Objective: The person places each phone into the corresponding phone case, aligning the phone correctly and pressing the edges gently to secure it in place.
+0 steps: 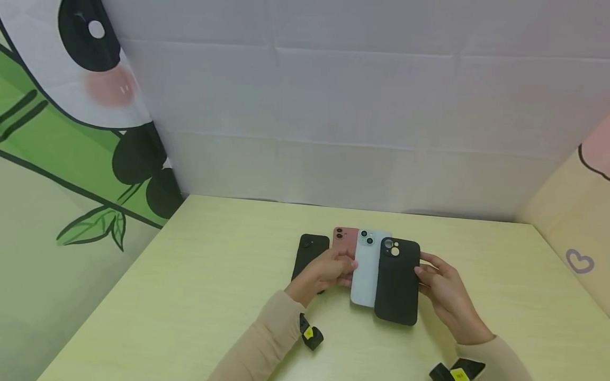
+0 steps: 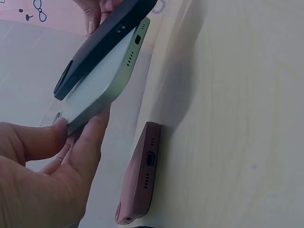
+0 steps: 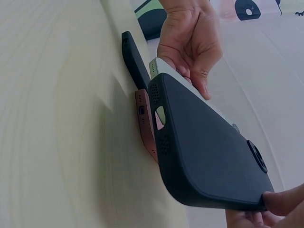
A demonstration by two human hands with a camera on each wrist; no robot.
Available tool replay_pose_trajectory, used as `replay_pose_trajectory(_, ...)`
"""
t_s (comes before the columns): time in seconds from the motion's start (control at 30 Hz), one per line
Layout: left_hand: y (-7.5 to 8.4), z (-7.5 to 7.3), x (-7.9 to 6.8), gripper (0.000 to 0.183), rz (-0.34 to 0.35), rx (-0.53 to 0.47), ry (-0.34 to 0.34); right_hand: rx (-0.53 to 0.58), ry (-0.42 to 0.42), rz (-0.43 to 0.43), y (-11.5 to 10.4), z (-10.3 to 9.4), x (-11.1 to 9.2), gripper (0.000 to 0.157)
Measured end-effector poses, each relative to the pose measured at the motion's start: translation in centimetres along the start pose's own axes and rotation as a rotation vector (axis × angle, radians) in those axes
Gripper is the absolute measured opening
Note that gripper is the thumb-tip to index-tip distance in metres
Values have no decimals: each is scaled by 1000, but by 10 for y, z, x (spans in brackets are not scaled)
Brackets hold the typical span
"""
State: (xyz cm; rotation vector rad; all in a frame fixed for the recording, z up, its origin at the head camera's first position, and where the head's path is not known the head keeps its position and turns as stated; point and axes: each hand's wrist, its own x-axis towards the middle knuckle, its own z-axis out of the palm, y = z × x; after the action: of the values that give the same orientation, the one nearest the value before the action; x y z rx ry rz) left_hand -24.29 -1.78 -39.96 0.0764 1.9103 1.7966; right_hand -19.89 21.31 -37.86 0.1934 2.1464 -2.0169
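My left hand (image 1: 328, 270) pinches a pale blue-green phone (image 1: 364, 278) by its left edge, thumb on the back and fingers beneath, lifted above the table. With my right hand (image 1: 447, 293) I grip a black phone case (image 1: 397, 288) at its right edge. Light shows through the port cutout and camera opening of this case in the right wrist view. The case overlaps the right side of the pale phone, both tilted with their camera ends away from me. A pink phone (image 2: 138, 178) lies on the table, partly behind my left hand.
A black phone (image 1: 310, 251) lies on the table (image 1: 190, 296) to the left of the pink one, partly covered by my left hand. Behind the table rises a pale sheet-covered wall (image 1: 333, 106). Side walls with painted cartoon figures flank it.
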Motion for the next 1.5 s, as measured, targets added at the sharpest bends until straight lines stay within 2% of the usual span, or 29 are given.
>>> replay_pose_trajectory(0.3,-2,0,-7,16,-4,-19,8,35,-15,2,0,8,5,49)
replay_pose_trajectory(0.5,-6,0,-9,17,-11,-34,23,10,-16,-2,0,13,8,48)
replay_pose_trajectory(1.1,-11,0,-19,12,-5,-79,-28,-4,-43,-18,3,33,9,47)
replay_pose_trajectory(1.5,-16,-3,-32,7,7,-79,-49,31,-23,-11,6,49,-4,47)
